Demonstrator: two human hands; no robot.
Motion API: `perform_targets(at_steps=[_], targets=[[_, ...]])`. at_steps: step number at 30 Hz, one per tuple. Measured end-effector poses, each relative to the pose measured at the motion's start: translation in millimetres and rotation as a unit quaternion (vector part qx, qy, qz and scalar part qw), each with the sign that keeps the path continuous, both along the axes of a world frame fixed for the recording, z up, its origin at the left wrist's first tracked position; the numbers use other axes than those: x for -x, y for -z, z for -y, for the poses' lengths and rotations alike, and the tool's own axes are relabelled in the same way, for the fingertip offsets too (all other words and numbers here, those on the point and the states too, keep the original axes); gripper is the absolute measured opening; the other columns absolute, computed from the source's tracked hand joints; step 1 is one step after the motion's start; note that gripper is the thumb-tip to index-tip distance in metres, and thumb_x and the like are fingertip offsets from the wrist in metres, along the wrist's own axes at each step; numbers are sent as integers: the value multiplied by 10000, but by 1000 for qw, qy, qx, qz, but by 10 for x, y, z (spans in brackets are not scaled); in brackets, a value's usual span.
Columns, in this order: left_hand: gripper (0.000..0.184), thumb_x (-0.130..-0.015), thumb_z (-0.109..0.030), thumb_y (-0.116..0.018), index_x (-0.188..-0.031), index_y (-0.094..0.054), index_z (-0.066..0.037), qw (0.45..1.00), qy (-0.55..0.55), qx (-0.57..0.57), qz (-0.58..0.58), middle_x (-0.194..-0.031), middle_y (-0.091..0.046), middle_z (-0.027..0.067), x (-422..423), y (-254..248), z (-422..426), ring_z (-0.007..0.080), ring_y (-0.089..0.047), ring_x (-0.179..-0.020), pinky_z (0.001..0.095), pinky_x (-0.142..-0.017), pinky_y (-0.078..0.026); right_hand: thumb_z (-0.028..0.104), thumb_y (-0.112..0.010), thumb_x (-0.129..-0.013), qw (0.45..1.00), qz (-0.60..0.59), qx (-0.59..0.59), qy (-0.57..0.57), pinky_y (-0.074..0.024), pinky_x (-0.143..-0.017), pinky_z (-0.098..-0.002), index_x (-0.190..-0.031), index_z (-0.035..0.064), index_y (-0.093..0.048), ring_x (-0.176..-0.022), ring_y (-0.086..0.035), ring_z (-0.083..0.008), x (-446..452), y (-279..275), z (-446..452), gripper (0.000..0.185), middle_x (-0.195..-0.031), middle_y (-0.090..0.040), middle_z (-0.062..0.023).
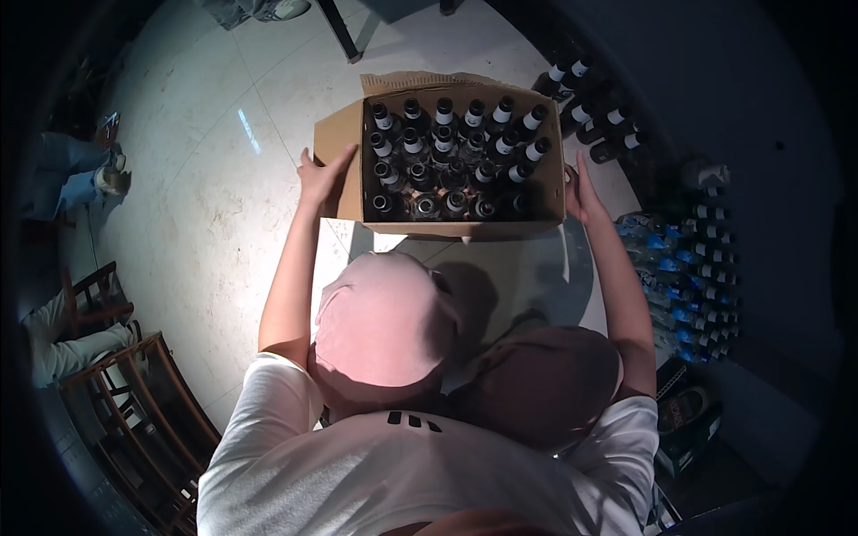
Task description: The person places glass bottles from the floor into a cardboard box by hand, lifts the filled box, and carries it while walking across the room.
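Note:
An open cardboard box (416,229) stands on the floor in front of my knees, packed with several rows of dark glass bottles (444,113), upright or slightly tilted. Many have pale neck labels. My left hand (322,181) grips the box at its folded-out left flap (338,134), thumb and fingers apart around the cardboard. At the opposite end, my right hand (583,192) holds the right wall, its fingers partly hidden against the side.
Dark bottles (601,125) stand beyond the box's right end. Many clear bottles with blue labels (681,277) line the right wall. A green crate (688,424) sits lower right. Wooden furniture (147,393) and other people's legs (71,174) are at left. A dark metal leg (338,31) stands behind.

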State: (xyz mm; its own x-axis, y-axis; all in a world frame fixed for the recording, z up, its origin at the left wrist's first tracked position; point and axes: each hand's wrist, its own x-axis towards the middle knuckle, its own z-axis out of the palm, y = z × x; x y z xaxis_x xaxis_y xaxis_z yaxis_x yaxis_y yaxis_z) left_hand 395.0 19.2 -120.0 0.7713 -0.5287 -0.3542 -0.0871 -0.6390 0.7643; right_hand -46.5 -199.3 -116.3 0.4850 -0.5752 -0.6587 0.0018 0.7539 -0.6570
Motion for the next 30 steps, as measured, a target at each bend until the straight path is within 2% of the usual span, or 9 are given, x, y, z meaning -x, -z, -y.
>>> perform_targets(at_steps=[4, 8, 11, 13, 14, 16, 17, 20, 30], targets=[[953, -707, -571, -710, -1314, -386, 88, 996, -30, 47, -69, -1179, -539, 251, -382, -147, -202, 289, -543, -1092, 345, -914, -432, 614, -592, -807, 986, -141, -21, 82, -475, -773, -298, -1170, 62, -517, -863, -562, -151, 112, -115, 8, 665, -936, -577, -68], [492, -902, -434, -544, -1184, -545, -30, 963, 37, 132, -230, -931, -626, 56, -540, -519, -394, 110, -585, -788, 268, -713, -458, 560, -587, -839, 992, -107, 25, 55, -451, -697, -278, -1052, 79, -581, -726, -511, -124, 526, 35, 336, 526, -783, -537, -5], [474, -935, -404, -496, -1229, -506, -33, 919, 11, 212, -332, -997, -638, 74, -579, -528, -439, 124, -613, -868, 294, -735, -503, 377, -478, -944, 975, -150, 97, 135, -498, -653, -231, -992, 72, -610, -740, -603, -115, 482, -617, 244, 336, -828, -617, -30], [477, -941, -382, -493, -1265, -473, -33, 858, 82, 191, -471, -1079, -627, 91, -615, -360, -477, 154, -619, -949, 313, -774, -528, 300, -417, -968, 983, 183, 8, 7, -524, -680, -251, -1084, 53, -591, -831, -626, -147, 1113, -144, 684, 324, -960, -629, -77], [479, -943, -374, -492, -1277, -462, -33, 832, 106, 181, -513, -1106, -623, 97, -567, -295, -478, 164, -621, -976, 320, -787, -536, 288, -411, -972, 990, 121, 12, 73, -532, -695, -261, -1147, 43, -573, -892, -629, -162, 1034, -275, 598, 342, -1035, -624, -101], [489, -937, -348, -511, -1300, -443, -28, 908, 73, 163, -379, -1192, -586, 116, -259, -58, -463, 195, -613, -1033, 320, -803, -548, 291, -427, -969, 994, 75, 6, 81, -536, -737, -283, -1192, 38, -542, -926, -627, -177, 811, -431, 372, 356, -1088, -612, -107], [483, -933, -315, -525, -1308, -436, -25, 881, 51, 200, -425, -1207, -572, 129, -167, -5, -442, 197, -623, -1004, 314, -777, -557, 294, -444, -966, 996, 27, -4, 89, -541, -778, -305, -1236, 33, -512, -961, -625, -192, 750, -459, 295, 382, -1141, -599, -112], [479, -934, -319, -520, -1298, -441, -18, 835, 29, 249, -491, -1199, -573, 139, 10, -68, -408, 200, -629, -989, 316, -770, -564, 283, -488, -952, 990, 73, -55, 107, -525, -860, -356, -1293, 28, -457, -1047, -598, -228, 624, -301, 130, 428, -1223, -559, -116], [525, -946, -430, -444, -1280, -453, -26, 866, 83, 128, -477, -1188, -577, 142, -58, -279, -215, 223, -613, -1039, 354, -822, -559, 267, -521, -939, 998, 26, -47, 35, -506, -887, -381, -1311, 53, -449, -1085, -575, -216, 372, -425, 77, 435, -1246, -552, -99]])
